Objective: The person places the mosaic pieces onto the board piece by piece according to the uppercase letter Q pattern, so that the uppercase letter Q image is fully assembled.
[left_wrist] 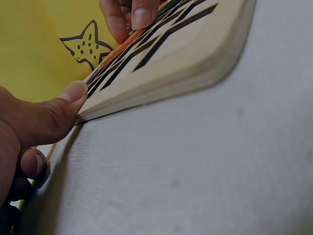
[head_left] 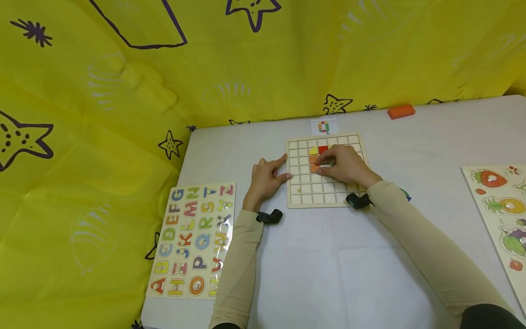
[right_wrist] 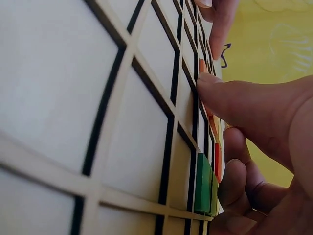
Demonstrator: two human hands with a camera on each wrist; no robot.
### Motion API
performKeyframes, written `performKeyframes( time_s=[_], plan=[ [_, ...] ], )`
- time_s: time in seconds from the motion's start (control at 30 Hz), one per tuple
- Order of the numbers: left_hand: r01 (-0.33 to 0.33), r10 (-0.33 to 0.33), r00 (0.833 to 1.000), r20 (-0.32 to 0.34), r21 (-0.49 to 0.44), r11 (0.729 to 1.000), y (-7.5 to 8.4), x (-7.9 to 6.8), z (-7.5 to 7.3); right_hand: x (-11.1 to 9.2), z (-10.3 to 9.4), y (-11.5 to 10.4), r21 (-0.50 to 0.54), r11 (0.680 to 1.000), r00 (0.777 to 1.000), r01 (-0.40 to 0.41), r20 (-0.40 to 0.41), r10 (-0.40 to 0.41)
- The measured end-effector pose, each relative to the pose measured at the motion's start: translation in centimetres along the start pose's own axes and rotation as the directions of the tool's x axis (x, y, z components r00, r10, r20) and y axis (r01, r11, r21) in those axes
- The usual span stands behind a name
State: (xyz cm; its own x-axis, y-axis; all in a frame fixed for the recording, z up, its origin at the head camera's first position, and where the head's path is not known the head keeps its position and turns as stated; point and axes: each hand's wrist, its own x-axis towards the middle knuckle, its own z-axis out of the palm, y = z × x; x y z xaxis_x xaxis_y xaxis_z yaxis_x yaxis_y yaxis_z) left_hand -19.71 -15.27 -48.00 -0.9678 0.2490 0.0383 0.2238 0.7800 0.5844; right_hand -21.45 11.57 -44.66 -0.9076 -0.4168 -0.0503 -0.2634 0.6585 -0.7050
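A wooden grid board (head_left: pixel 300 199) lies on the white table, with orange tiles (head_left: pixel 313 159), a red tile (head_left: pixel 323 149) and a yellow tile (head_left: pixel 313 150) in its cells. At the board's left edge, my left hand (head_left: pixel 265 179) touches the frame with extended thumb and index finger; its thumb (left_wrist: pixel 73 93) presses the rim. My right hand (head_left: pixel 345 164) is over the middle cells, thumb and index finger pinching an orange tile (right_wrist: pixel 202 66) at the grid. Beneath that hand, a green tile (right_wrist: pixel 202 186) shows in the right wrist view; the hand hides some cells.
A pattern card (head_left: pixel 323 126) with a coloured Q touches the board's far side. An orange block (head_left: pixel 401 111) lies at the back right. An alphabet puzzle (head_left: pixel 193 242) is on the left, a fruit puzzle (head_left: pixel 497 219) on the right. A yellow curtain (head_left: pixel 263 64) hangs behind the table.
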Motion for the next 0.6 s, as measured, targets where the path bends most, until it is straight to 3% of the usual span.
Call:
performKeyframes(
  time_s=[0.33,0.6],
  plan=[
    [-0.003,0.003,1.000,-0.005,0.000,1.000,0.2,-0.1,-0.1,-0.9,-0.8,0.2,-0.001,1.000,1.000,0.014,-0.020,-0.014],
    [0.003,-0.003,1.000,0.000,0.002,1.000,0.3,-0.2,0.1,-4.0,-3.9,1.9,0.004,0.998,0.996,-0.067,-0.055,0.067]
  ],
)
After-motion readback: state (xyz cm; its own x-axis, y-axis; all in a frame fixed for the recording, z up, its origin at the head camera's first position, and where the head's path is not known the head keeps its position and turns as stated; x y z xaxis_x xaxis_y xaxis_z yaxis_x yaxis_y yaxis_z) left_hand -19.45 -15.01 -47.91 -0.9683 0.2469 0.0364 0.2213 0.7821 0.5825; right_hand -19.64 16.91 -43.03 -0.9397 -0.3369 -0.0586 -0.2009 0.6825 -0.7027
